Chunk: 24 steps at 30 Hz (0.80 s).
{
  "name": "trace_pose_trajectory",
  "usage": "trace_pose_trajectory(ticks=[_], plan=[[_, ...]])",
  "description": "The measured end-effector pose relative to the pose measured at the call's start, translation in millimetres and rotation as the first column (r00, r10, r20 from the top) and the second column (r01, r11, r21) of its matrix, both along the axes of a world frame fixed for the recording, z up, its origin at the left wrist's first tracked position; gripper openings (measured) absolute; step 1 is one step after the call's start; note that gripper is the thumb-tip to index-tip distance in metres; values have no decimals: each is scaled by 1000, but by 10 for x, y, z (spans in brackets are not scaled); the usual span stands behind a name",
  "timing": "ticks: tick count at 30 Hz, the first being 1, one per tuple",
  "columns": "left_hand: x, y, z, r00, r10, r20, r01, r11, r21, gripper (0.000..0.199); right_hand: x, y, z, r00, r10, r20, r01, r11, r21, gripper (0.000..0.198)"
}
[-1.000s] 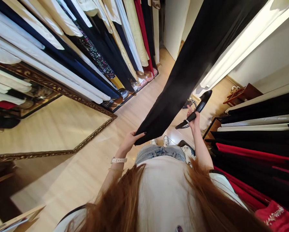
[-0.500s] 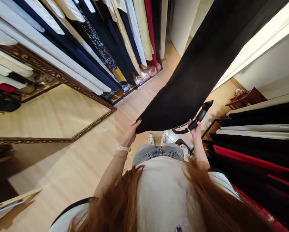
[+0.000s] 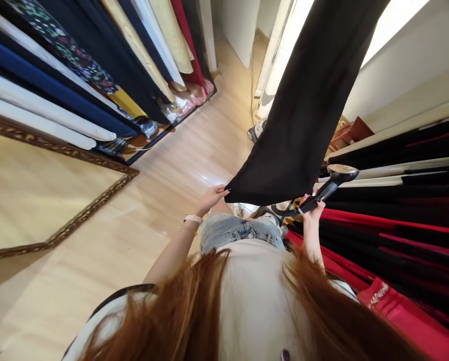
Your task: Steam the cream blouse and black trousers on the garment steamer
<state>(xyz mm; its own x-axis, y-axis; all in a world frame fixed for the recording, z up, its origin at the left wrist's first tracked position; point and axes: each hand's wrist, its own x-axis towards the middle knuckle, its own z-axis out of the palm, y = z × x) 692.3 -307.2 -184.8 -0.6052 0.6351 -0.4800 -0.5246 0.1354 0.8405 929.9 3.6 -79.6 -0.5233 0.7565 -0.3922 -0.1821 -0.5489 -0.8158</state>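
Observation:
A long black garment [image 3: 299,115] stretches from the top of the view down to my hands, its lower hem spread wide. My left hand [image 3: 212,196] is closed on the hem's left corner, pinching it between thumb and fingers. In my right hand [image 3: 311,206] is the black handle of a garment steamer [image 3: 327,188], fingers wrapped round it. The steamer's pale, flat head points up and to the right, beside the garment. Its dark hose runs from the handle down to the left. The hem's right corner lies close to my right fingers; whether they grip it, I cannot tell.
Clothes hang on a rack [image 3: 172,130] at the upper left, and black and red garments [image 3: 390,235] at the right. A mirror in an ornate frame [image 3: 92,215] stands at the left. A cable [image 3: 252,85] runs along the wooden floor [image 3: 194,150].
My body and view have turned to the right. The steamer head has swung out to the right and its pale face now shows. My left hand still holds the hem corner.

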Motion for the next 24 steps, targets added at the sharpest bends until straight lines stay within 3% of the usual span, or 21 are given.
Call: trace_pose_trajectory(ticks=[3, 5, 7, 10, 11, 14, 16, 19, 22, 24], plan=[[-82, 188, -53, 977, -206, -53, 204, 978, -39, 44, 34, -28, 17, 998, -56, -23, 56, 998, 12, 38], [-241, 477, 45, 949, -307, -73, 307, 952, -9, 47, 32, -64, 22, 995, -99, -28, 99, 995, 23, 39], [-470, 919, 245, 925, -347, -152, 361, 929, 78, 69, 10, -112, 20, 989, -145, -27, 146, 989, 39, 37], [-795, 1713, 620, 917, -264, -299, 344, 902, 259, 99, -59, -199, 7, 975, -221, -27, 223, 973, 61, 32], [-869, 1950, 729, 910, -260, -322, 355, 891, 284, 97, -92, -228, 3, 968, -250, -31, 251, 966, 68, 31], [-996, 2379, 939, 893, -299, -337, 402, 865, 299, 61, -219, -301, -1, 939, -339, -53, 343, 936, 79, 27], [-1057, 2397, 979, 898, -292, -329, 394, 867, 304, 43, -323, -332, -11, 913, -401, -74, 406, 911, 75, 24], [-1184, 2128, 955, 917, -174, -358, 281, 920, 272, 38, -507, -354, -80, 873, -478, -99, 483, 875, 35, 24], [-1324, 1717, 892, 895, -4, -447, 78, 986, 146, 37, -739, -379, -238, 844, -526, -105, 526, 850, -35, 26], [-1393, 1445, 832, 844, 18, -535, -10, 1000, 19, 38, -927, -419, -380, 837, -538, -97, 531, 843, -86, 25]])
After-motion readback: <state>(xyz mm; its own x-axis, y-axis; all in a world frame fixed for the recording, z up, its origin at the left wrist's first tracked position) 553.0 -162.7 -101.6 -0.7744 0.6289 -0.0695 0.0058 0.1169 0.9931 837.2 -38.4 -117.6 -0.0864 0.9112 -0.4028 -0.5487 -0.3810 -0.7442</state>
